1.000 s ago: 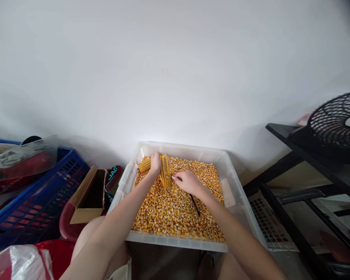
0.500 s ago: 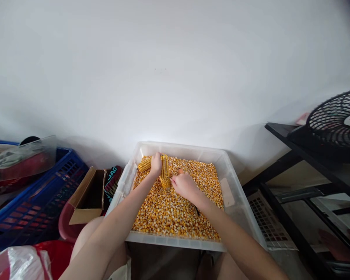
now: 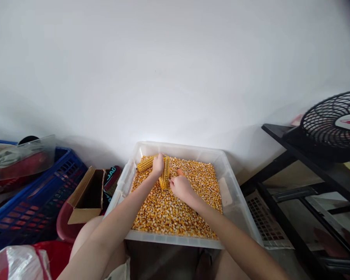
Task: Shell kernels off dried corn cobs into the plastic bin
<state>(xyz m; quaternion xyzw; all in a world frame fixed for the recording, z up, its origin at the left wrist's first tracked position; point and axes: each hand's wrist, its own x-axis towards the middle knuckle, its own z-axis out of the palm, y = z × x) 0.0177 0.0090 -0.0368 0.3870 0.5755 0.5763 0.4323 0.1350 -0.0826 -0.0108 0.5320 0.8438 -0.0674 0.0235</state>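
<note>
In the head view, my left hand (image 3: 158, 165) is closed around the upper part of a yellow corn cob (image 3: 164, 182). The cob points down toward me, and a groove of removed kernels seems to run along it. My right hand (image 3: 181, 187) is closed beside the cob's right side. An orange-brown handle end (image 3: 179, 172) sticks out above that fist; the rest of this tool is mostly hidden. Another corn cob (image 3: 145, 164) lies on the kernels left of my left hand. Loose corn kernels (image 3: 175, 217) spread beneath both hands.
A translucent plastic bin (image 3: 239, 202) holds the kernels in front of my knees. At left are an open cardboard box (image 3: 86, 216), a blue crate (image 3: 32, 210) and a dark red basin (image 3: 64, 221). A black fan (image 3: 332, 120) and black metal frame (image 3: 280, 136) stand at right.
My left hand and the held cob have shifted and turned slightly, showing more of the grooved side. The right hand stays close against the cob. The view has moved a little.
</note>
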